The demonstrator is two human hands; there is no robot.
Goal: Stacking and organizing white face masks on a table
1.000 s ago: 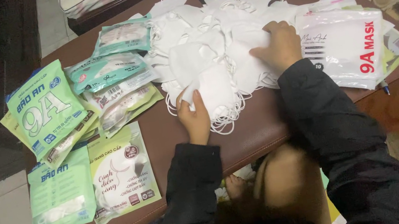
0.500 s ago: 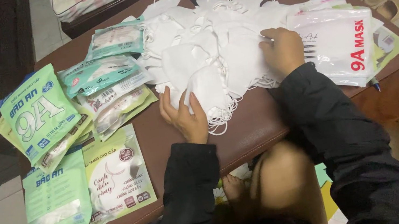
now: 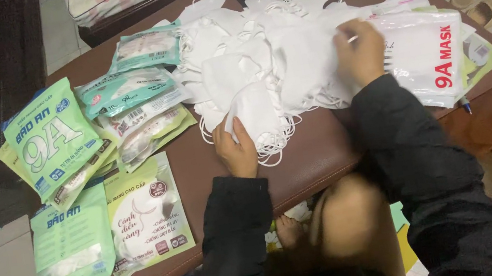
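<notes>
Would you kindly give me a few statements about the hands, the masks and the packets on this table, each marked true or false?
1. The left hand touches the pile of white masks. True.
2. The right hand rests on the floor. False: it lies on the pile, beside the white packet.
3. The green packets lie left of the pile. True.
4. The masks are black. False: they are white.
</notes>
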